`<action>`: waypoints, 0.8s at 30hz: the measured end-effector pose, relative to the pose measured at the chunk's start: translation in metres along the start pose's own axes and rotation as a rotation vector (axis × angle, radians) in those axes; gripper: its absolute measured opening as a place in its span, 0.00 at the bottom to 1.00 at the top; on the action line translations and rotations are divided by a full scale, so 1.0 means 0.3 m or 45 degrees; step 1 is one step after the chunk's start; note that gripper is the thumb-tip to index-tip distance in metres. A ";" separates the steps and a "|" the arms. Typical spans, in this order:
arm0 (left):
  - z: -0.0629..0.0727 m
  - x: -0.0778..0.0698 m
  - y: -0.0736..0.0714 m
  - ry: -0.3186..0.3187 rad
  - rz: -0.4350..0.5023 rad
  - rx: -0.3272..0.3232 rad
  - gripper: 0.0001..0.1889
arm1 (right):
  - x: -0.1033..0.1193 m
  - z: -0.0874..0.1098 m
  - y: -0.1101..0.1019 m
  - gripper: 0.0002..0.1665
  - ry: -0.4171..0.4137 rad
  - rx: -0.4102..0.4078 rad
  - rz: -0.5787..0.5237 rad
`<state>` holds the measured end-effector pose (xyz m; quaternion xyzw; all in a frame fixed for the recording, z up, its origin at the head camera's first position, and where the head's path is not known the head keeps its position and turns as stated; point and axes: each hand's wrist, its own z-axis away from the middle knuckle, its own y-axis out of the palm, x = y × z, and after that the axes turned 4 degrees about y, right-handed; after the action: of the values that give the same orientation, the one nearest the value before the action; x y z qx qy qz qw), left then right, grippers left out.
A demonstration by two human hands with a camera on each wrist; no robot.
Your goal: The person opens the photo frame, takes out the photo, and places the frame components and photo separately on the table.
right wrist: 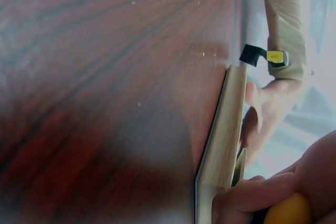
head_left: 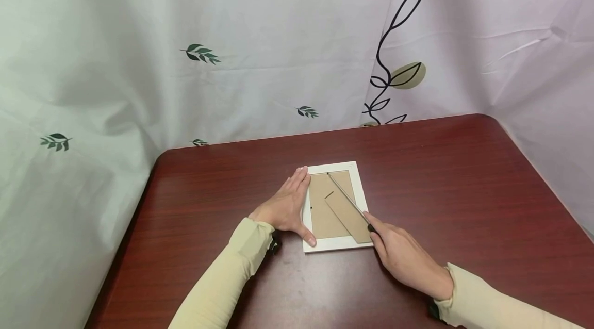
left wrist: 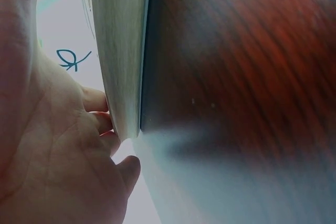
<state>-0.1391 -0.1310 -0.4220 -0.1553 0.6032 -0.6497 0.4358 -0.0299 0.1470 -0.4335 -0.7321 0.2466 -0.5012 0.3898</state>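
A white picture frame lies face down on the table, its brown backing board facing up. On the board, a slanted easel stand reaches toward the lower right corner. My left hand rests along the frame's left edge, thumb at the bottom corner and fingers stretched up the side. A screwdriver is gripped in my right hand, beside the frame's lower right. Its metal shaft crosses the board, with the tip at a small dark tab on the top edge. The right wrist view shows its yellow handle end.
The dark red wooden table has rounded far corners. A white curtain with leaf prints hangs behind it and along the sides. Both forearms wear pale yellow sleeves, with a dark strap at each wrist.
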 end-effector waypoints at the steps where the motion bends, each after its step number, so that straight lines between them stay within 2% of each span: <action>1: 0.000 0.000 -0.001 0.000 0.001 0.001 0.84 | 0.000 0.000 0.000 0.27 0.000 0.000 0.000; 15: 0.000 -0.005 -0.003 0.005 0.000 0.004 0.84 | 0.003 -0.001 0.003 0.26 0.029 0.016 0.015; 24: 0.001 -0.007 -0.006 0.009 -0.035 0.018 0.84 | 0.003 0.001 0.010 0.26 0.011 0.000 0.041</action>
<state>-0.1384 -0.1298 -0.4196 -0.1582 0.5978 -0.6605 0.4259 -0.0293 0.1446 -0.4355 -0.7259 0.2601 -0.4982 0.3965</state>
